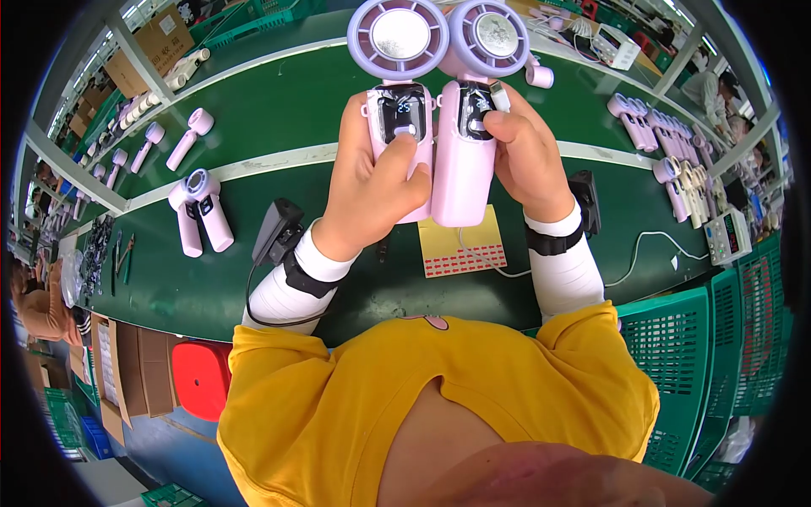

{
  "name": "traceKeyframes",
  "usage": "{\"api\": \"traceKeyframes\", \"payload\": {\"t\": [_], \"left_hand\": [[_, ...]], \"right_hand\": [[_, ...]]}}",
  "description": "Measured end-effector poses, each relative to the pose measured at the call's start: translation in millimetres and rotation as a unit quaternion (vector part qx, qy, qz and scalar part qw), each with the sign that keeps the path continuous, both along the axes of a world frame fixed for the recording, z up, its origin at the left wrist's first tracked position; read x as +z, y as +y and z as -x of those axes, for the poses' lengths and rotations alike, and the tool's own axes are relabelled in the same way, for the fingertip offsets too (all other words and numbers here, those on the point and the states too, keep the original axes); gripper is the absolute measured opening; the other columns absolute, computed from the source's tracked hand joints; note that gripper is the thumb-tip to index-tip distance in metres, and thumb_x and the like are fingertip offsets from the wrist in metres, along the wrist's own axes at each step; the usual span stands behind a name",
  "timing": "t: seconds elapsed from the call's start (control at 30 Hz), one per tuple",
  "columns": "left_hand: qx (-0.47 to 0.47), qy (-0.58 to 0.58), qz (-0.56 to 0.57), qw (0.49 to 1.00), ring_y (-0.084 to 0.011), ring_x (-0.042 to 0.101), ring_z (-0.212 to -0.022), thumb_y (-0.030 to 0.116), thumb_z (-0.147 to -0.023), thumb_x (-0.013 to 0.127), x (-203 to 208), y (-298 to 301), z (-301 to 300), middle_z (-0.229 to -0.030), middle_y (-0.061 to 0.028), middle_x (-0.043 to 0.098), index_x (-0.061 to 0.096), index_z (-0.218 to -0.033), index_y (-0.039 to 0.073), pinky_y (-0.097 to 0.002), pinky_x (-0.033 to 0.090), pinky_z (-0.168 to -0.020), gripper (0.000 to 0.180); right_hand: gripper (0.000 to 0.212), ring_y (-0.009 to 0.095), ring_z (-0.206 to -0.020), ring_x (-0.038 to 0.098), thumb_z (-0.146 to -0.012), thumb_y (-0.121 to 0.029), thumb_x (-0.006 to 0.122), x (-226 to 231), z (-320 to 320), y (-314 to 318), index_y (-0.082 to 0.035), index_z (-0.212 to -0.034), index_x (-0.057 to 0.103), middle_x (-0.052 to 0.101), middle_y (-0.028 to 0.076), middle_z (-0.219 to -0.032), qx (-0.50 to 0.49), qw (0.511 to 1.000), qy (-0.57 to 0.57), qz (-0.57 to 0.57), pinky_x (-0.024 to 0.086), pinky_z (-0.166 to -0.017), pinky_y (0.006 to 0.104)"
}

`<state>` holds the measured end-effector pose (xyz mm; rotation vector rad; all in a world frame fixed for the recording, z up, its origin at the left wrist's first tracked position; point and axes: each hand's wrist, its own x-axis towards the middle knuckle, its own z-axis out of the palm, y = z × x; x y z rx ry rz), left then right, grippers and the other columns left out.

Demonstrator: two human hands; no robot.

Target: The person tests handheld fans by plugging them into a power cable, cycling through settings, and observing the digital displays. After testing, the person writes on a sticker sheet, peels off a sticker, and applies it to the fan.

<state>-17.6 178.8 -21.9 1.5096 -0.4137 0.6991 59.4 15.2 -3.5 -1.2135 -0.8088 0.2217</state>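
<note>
In the head view, the person is holding two pink handheld fans upright, side by side above the green conveyor belt (253,110). The left hand (372,190) is wrapping closed around the left fan (399,101), with its thumb pressing on the button just below the small dark display, which is lighting up (the digits are too small to matter here). The right hand (528,156) is closing around the right fan (473,127), its thumb resting on that fan's dark panel, where no lit figure is showing, and a small white plug-like piece is sitting at the panel's upper edge. Both lavender fan heads are appearing blurred at the centre, so whether the blades are spinning I cannot tell.

Judging by this, the left fan is already responding while the right one is not yet showing a reading, so the check is looking about halfway through. More fans (198,211) are lying on the belt to the left, and a further row (667,139) is lying at the right. A yellow sheet of red stickers (463,245) is lying just below the hands.
</note>
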Motion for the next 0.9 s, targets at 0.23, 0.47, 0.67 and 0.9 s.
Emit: {"api": "traceKeyframes", "payload": {"t": [0.23, 0.47, 0.67, 0.9], "left_hand": [[-0.177, 0.068, 0.123, 0.974, -0.0190, 0.060, -0.082, -0.010, -0.077, 0.044, 8.6, 4.3, 10.3, -0.106, -0.0133, 0.054, 0.023, -0.127, 0.001, -0.0371, 0.056, -0.066, 0.055], [-0.173, 0.081, 0.126, 0.973, -0.0194, 0.060, -0.082, -0.010, -0.077, 0.042, 8.8, 2.3, 7.7, -0.106, -0.0139, 0.053, 0.025, -0.126, 0.002, -0.0359, 0.056, -0.066, 0.053], [-0.227, 0.071, 0.161, 0.958, -0.0207, 0.060, -0.084, -0.007, -0.078, 0.042, 6.2, 6.1, 6.2, -0.107, -0.0144, 0.053, 0.025, -0.126, 0.002, -0.0364, 0.056, -0.068, 0.052], [-0.231, 0.064, 0.159, 0.958, -0.0210, 0.060, -0.086, -0.006, -0.078, 0.045, 3.6, 6.7, 7.0, -0.109, -0.0142, 0.052, 0.025, -0.126, 0.002, -0.0364, 0.056, -0.069, 0.053]], "right_hand": [[0.041, 0.012, -0.093, 0.057, -0.084, -0.008, 0.054, 13.4, 8.4, -3.5, 0.004, -0.123, 0.047, 0.058, 0.007, -0.106, 0.012, 1.000, -0.020, 0.009, 0.048, -0.082, 0.0281], [0.039, 0.013, -0.093, 0.059, -0.082, -0.003, 0.057, 14.0, 8.1, -2.3, 0.005, -0.119, 0.047, 0.059, 0.009, -0.107, 0.017, 1.000, -0.023, 0.008, 0.050, -0.082, 0.0298], [0.040, 0.013, -0.093, 0.059, -0.083, -0.005, 0.057, 11.4, 7.6, 0.1, 0.005, -0.120, 0.047, 0.059, 0.008, -0.105, 0.000, 0.999, -0.025, 0.020, 0.050, -0.081, 0.0293], [0.037, 0.014, -0.087, 0.061, -0.088, -0.020, 0.052, 10.7, 5.9, 0.6, 0.002, -0.117, 0.051, 0.062, 0.008, -0.098, -0.027, 0.999, 0.021, 0.031, 0.051, -0.077, 0.0276]]}}
